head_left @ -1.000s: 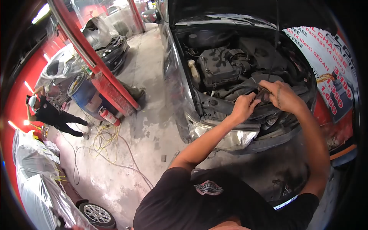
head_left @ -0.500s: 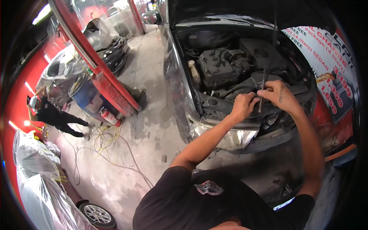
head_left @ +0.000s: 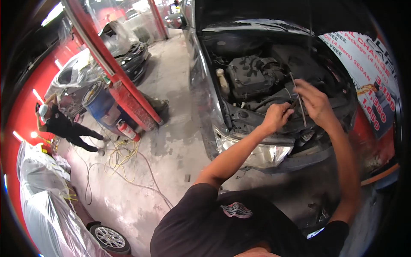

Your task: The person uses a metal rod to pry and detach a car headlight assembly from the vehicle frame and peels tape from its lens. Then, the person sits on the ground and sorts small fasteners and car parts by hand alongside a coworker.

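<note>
My left hand (head_left: 277, 117) is closed in a pinch above the front edge of the engine bay (head_left: 252, 107); what its fingers grip is too small to make out. To its right, my right hand (head_left: 314, 102) is slightly blurred, its fingers bent around a long thin metal rod-like tool (head_left: 299, 99). The tool slants between the two hands, over the front of the engine. Behind the hands lie the dark engine cover (head_left: 250, 73) and hoses. Below my left arm is the headlight (head_left: 267, 155).
Overhead is the raised hood (head_left: 265, 13). A printed banner (head_left: 364, 68) stands at the right. To the left are a red post (head_left: 115, 73), a blue barrel (head_left: 100, 105), a fire extinguisher (head_left: 128, 130), tangled hoses (head_left: 122, 156) and another person (head_left: 66, 126).
My right hand has opened its grip somewhat and shifted slightly right, and the rod-like tool now tilts the other way. The whole view has shifted a little; my left hand stays pinched.
</note>
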